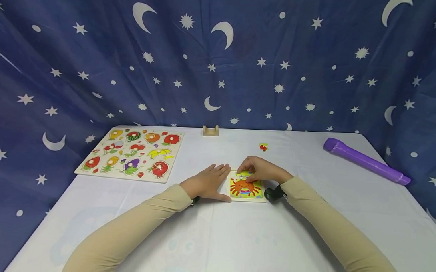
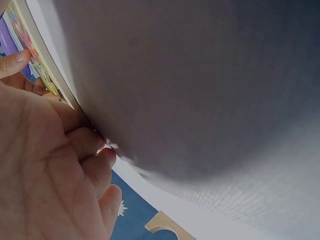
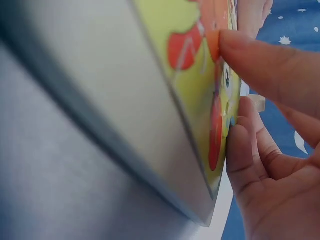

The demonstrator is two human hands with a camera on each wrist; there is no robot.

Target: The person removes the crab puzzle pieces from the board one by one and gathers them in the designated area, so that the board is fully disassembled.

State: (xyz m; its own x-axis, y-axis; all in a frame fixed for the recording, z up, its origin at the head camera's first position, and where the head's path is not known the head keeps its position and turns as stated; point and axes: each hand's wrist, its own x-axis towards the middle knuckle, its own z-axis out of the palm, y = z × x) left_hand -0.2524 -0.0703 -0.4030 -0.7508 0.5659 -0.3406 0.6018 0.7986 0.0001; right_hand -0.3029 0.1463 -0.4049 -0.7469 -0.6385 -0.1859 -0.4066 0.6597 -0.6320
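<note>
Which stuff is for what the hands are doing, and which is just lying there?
For the job:
crab puzzle, touched by left hand and right hand
loose piece, probably: matching colours

Just lying about:
fruit board
wooden holder
purple stick

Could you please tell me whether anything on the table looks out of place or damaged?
One thing stands out: a small red-and-yellow piece lies alone on the white table, beyond the crab puzzle. It shares the puzzle's colours, so it looks like a stray part. I see nothing spilled or broken.
</note>
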